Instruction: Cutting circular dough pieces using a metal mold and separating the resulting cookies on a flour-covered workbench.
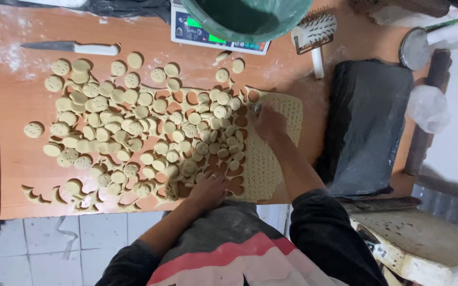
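Orange table (pixel 22 159) fills most of the frame. Dark tray (pixel 367 127) at right. Perforated dough sheet (pixel 284 114) at centre, much of it punched out. Cut dough rounds (pixel 107 116) heaped across centre-left, over the leftover dough lattice. Green bucket (pixel 245 18) on a scale (pixel 186 29), top centre. Spiked roller (pixel 316 29) beside it. Knife (pixel 70 48) upper left. Right hand (pixel 269 124) closed on a small cutter (pixel 257 109), pressed to the sheet. Left hand (pixel 208 188) open, fingers spread flat on the rounds at the lower edge.

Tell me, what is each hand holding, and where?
The right hand presses a small round cutter into the dough sheet, gripping its top. The left hand holds nothing; it rests flat on the cut dough rounds.
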